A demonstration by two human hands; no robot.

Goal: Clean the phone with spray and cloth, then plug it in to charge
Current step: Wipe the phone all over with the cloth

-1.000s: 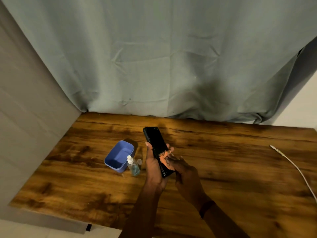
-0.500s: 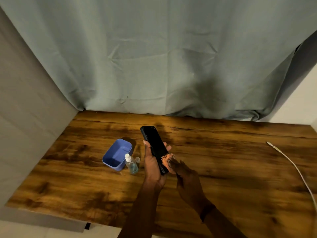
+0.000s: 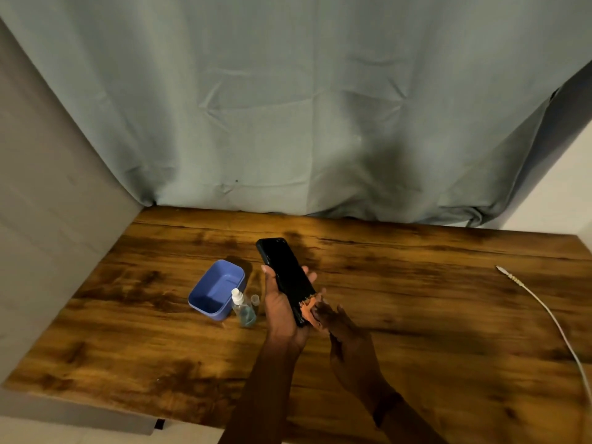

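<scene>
Cloth (image 3: 308, 310) now lower on phone (image 3: 286, 273)

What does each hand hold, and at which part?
The left hand holds the phone by its lower half. The right hand presses the orange cloth on the phone's lower end.

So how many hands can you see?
2. The left hand holds the phone up over the table. The right hand presses an orange cloth on the phone's near end.
</scene>
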